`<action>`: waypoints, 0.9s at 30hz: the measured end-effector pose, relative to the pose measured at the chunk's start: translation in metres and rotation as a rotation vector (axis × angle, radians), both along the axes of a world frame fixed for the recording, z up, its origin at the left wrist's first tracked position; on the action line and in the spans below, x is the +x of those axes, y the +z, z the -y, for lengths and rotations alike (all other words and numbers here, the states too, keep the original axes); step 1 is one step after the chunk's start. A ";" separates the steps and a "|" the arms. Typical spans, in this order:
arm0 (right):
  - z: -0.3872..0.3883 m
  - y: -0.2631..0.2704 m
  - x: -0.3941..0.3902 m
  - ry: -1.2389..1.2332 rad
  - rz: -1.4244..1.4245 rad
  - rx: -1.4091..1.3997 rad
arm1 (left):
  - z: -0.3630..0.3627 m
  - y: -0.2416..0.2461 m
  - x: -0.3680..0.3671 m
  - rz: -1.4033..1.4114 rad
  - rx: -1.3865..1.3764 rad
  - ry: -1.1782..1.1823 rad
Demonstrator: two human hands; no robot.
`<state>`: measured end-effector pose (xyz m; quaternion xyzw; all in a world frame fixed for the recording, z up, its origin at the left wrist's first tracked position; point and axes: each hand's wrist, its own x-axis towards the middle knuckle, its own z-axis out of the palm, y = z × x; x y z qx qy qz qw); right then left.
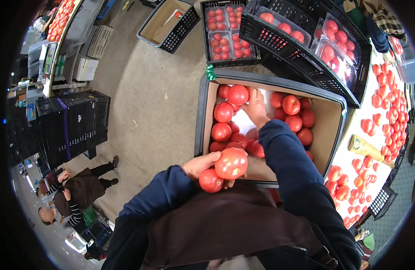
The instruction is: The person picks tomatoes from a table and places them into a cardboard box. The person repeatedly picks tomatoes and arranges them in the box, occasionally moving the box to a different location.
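Note:
In my left hand point(202, 165), near the front edge of a cardboard-lined plastic crate point(325, 135), are two tomatoes: a large one point(231, 163) above a smaller one point(211, 180). My right hand point(255, 105) reaches down inside the crate, its fingers against tomatoes at the back left, beside a large tomato point(238, 95). The fingertips are partly hidden, so whether they grip one cannot be told. Tomatoes lie along the crate's left side and front, and another group point(294, 123) lies on the right. Pale lining shows between them.
Black crates with clear packs of tomatoes point(217, 18) stand behind and at back right point(295, 50). A white table point(346, 162) at right bears many loose tomatoes. A lined crate point(167, 23) with one tomato is on the floor, far left stand stacked black crates point(82, 128), and a person point(80, 192) is nearby.

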<state>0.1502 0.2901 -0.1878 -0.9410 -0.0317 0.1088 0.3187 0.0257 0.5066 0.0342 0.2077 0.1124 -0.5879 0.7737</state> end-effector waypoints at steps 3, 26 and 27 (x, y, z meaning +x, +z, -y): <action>-0.012 -0.006 0.000 -0.113 0.142 0.039 | -0.002 0.006 -0.001 -0.051 -0.012 0.091; 0.053 0.189 -0.079 0.057 -0.488 0.957 | 0.013 -0.008 0.007 -0.402 -0.117 0.509; 0.055 0.201 -0.077 0.229 -0.496 0.938 | 0.008 -0.010 0.004 -0.390 -0.111 0.506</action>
